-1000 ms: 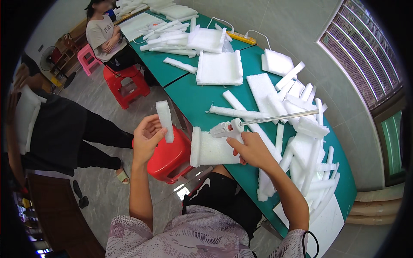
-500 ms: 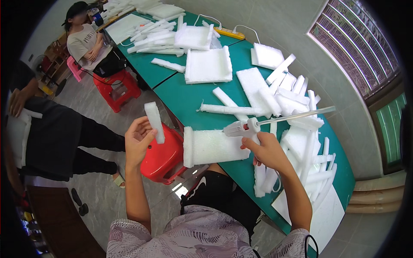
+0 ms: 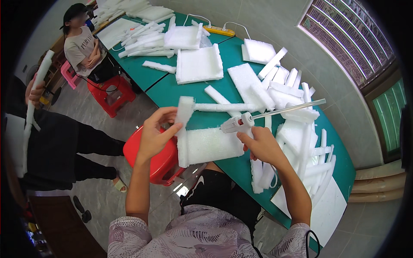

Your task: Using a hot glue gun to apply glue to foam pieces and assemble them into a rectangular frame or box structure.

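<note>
Left hand [image 3: 155, 134] pinches a flat white foam strip [image 3: 185, 110], right hand [image 3: 264, 146] clasps a white plastic glue gun [image 3: 237, 124], at opposite ends of a rectangular white foam panel [image 3: 211, 147]: apparently positioning, calling for careful alignment.

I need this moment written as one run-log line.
left hand: holds short foam strip | right hand: holds white glue gun | foam panel: overhangs green table edge

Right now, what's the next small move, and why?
Probably lower the strip toward the sheet's far edge: the left hand holds it at the far-left corner, a rim already lines the left edge, and the far one looks bare. The right hand holds the glue gun close by.
</note>
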A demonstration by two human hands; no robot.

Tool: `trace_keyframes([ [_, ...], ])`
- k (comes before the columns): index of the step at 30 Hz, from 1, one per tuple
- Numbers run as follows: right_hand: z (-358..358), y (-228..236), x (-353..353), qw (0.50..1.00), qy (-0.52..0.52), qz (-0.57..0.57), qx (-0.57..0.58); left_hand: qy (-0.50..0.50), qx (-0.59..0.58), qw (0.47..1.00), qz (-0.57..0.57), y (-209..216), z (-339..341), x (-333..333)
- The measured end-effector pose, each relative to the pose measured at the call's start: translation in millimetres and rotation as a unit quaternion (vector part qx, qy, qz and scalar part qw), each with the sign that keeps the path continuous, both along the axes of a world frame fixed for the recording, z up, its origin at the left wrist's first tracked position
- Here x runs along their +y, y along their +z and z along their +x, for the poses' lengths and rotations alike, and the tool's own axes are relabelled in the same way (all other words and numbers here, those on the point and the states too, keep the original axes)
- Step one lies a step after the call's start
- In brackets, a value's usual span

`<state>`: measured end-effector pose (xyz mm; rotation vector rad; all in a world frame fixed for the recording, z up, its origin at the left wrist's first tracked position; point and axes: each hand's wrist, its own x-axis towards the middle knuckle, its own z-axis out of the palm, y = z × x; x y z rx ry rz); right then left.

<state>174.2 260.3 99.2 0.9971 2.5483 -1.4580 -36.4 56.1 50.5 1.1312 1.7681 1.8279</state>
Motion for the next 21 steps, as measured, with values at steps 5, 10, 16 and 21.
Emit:
trace_keyframes([
  [5,4,3,1,0.999,-0.015,0.040,-0.023,-0.010,0.148,0.988,-0.044,7,5,20],
  [10,13,7,4,0.998,-0.017,0.050,-0.038,-0.051,0.208,0.970,-0.117,14,13,36],
  [16,40,28,9,0.998,-0.045,0.008,0.035,-0.091,0.384,0.910,-0.129,-3,14,44],
  [21,58,36,17,0.992,-0.104,-0.037,0.065,-0.112,0.409,0.886,-0.185,-10,21,52],
])
